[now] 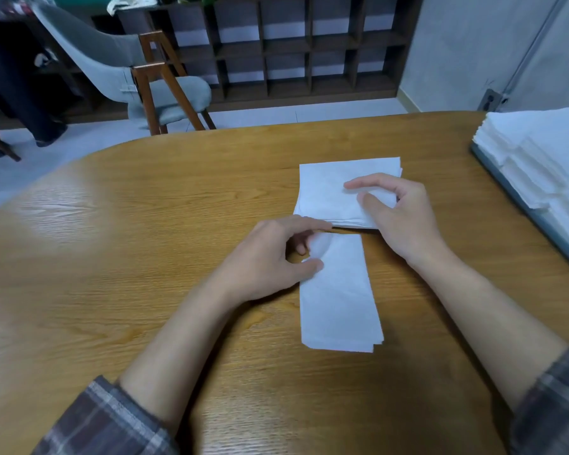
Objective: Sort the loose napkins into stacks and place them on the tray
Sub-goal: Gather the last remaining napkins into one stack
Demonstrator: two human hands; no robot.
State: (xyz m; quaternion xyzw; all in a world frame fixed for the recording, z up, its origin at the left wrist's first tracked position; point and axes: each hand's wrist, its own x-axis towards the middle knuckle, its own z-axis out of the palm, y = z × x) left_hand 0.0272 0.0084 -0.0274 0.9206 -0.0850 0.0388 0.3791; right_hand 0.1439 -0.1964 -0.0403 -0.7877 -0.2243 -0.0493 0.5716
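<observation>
Two napkin stacks sit mid-worktop, nearly end to end. The near stack [340,300] is long and narrow, and the left grip [270,261] has its far end pinched between thumb and curled fingers, with the paper bulging up a bit there. The far stack [326,192] lies just beyond it. The right grip [399,213] is on its right side, index finger stretched over the top and thumb tucked in, pinching the paper between them. Off to the right there's a grey tray [549,223] already loaded with piled napkins [539,152], well apart from both hands. The worktop [145,241] is oak-look wood with a rounded edge. Behind it are a grey chair [112,60], a dark cubby shelf [293,50] and a pale floor [79,139].
</observation>
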